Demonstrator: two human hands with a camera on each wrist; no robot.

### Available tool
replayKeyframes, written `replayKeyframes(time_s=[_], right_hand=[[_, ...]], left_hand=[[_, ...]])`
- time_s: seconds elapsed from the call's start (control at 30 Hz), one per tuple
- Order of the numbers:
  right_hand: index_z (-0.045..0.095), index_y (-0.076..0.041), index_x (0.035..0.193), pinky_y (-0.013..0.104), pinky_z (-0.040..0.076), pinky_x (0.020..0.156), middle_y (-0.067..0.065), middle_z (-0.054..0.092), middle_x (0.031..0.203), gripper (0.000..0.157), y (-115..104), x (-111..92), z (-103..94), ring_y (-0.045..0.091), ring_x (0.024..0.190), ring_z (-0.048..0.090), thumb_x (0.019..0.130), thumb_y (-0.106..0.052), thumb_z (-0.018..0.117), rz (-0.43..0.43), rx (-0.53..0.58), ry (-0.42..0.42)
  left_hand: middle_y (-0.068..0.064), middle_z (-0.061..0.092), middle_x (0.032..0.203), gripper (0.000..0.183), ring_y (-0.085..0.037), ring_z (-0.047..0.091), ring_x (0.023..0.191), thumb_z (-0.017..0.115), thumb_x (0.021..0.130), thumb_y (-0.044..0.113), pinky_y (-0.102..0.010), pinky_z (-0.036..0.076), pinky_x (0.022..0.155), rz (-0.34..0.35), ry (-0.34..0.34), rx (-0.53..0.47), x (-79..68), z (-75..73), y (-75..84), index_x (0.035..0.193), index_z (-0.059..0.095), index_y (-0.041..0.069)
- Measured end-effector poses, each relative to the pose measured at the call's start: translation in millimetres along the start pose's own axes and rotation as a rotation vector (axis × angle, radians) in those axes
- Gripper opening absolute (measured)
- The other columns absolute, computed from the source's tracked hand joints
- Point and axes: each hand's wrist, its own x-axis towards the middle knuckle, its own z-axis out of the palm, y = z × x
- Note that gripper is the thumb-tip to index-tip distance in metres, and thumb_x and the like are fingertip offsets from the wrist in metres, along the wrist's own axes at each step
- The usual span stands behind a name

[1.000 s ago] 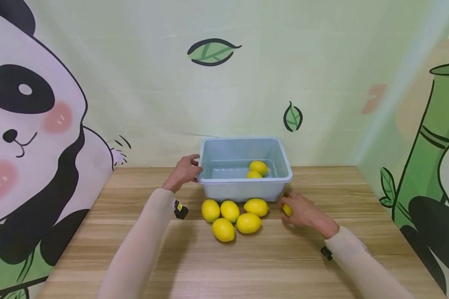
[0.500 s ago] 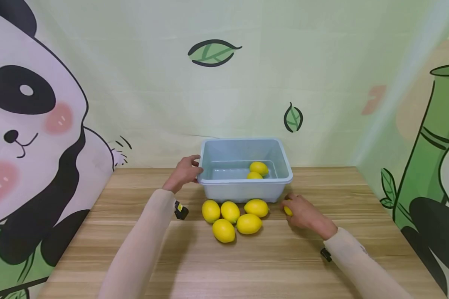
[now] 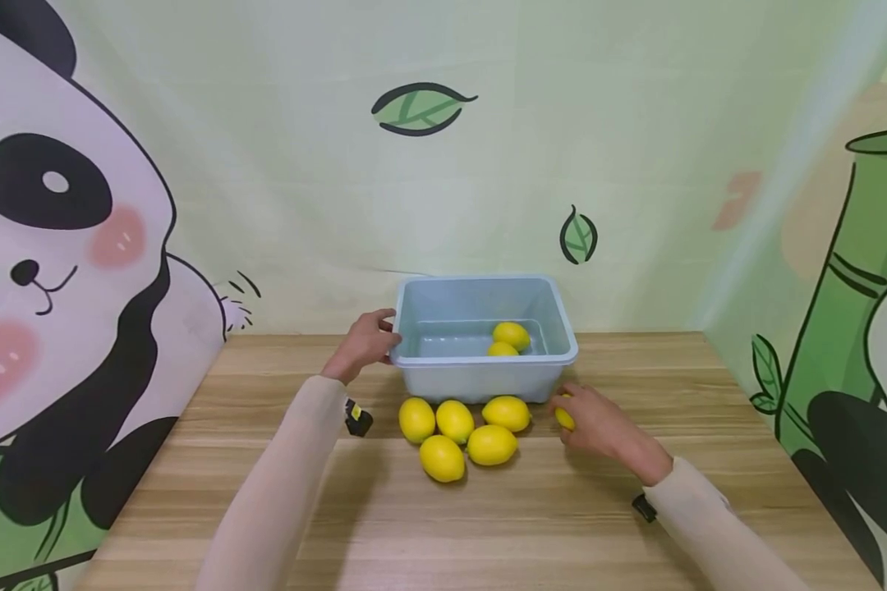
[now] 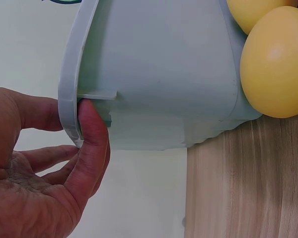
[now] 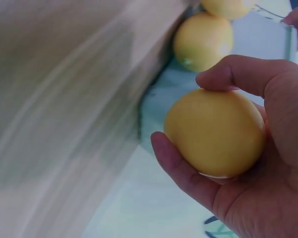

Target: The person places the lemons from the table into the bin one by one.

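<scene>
With thumb and fingers, my left hand [image 3: 364,345] pinches the left rim of a light blue plastic basin [image 3: 488,379]; the left wrist view shows the fingers curled around that rim [image 4: 68,99]. My right hand [image 3: 600,420] grips a yellow lemon [image 5: 216,133], thumb on one side and fingers on the other, near the basin's front right corner. In the head view most of this lemon is hidden by the hand. Two lemons [image 3: 512,335] lie inside the basin, toward its right. Several more lemons [image 3: 492,445] sit in a cluster on the table before the basin.
The wooden table [image 3: 443,533] carries everything. Directly behind the basin rises a pale green backdrop [image 3: 303,180] printed with a panda and leaves. The nearest clustered lemon [image 3: 506,414] lies close to the basin's front wall.
My right hand's fingers have closed in around the lemon beside the basin, and the hand has shifted only slightly. The left hand, the basin and the other lemons stay in place.
</scene>
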Motion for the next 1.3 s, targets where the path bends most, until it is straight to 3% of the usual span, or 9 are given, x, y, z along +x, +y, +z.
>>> replayKeyframes(time_s=[0.43, 0.63, 0.97, 1.3], right_hand=[[0.07, -0.013, 0.103, 0.04, 0.054, 0.081, 0.008, 0.06, 0.115, 0.028, -31, -6, -31.4, 0.024, 0.09, 0.057, 0.077, -0.008, 0.075, -0.048, 0.007, 0.048], [0.069, -0.011, 0.106, 0.044, 0.054, 0.086, 0.009, 0.059, 0.118, 0.028, -41, -7, -51.4, 0.028, 0.099, 0.058, 0.078, -0.008, 0.074, -0.066, 0.019, 0.09], [0.07, -0.011, 0.108, 0.048, 0.054, 0.093, 0.013, 0.059, 0.121, 0.027, -44, 3, -83.6, 0.032, 0.105, 0.059, 0.081, -0.012, 0.073, -0.061, -0.009, 0.181], [0.07, -0.01, 0.112, 0.047, 0.054, 0.09, 0.014, 0.061, 0.123, 0.031, -49, 19, -104.1, 0.033, 0.103, 0.06, 0.081, -0.011, 0.073, -0.101, -0.016, 0.234]], left_hand=[[-0.023, 0.051, 0.136, 0.063, -0.041, 0.06, 0.117, 0.055, 0.095, 0.011, -0.037, 0.061, 0.082, -0.014, -0.01, -0.003, -0.7, 3.1, -3.4, 0.153, 0.031, 0.007], [-0.023, 0.052, 0.136, 0.063, -0.041, 0.061, 0.116, 0.056, 0.095, 0.011, -0.037, 0.061, 0.081, -0.01, -0.009, -0.004, 0.7, 4.3, -4.0, 0.153, 0.032, 0.006], [-0.024, 0.052, 0.136, 0.063, -0.037, 0.062, 0.111, 0.056, 0.094, 0.011, -0.035, 0.061, 0.078, -0.001, 0.006, 0.003, 1.9, 1.9, -1.5, 0.152, 0.032, 0.005], [-0.024, 0.051, 0.137, 0.064, -0.038, 0.062, 0.113, 0.056, 0.095, 0.011, -0.036, 0.061, 0.08, 0.0, 0.001, 0.005, 1.4, 0.3, 0.0, 0.153, 0.031, 0.005]])
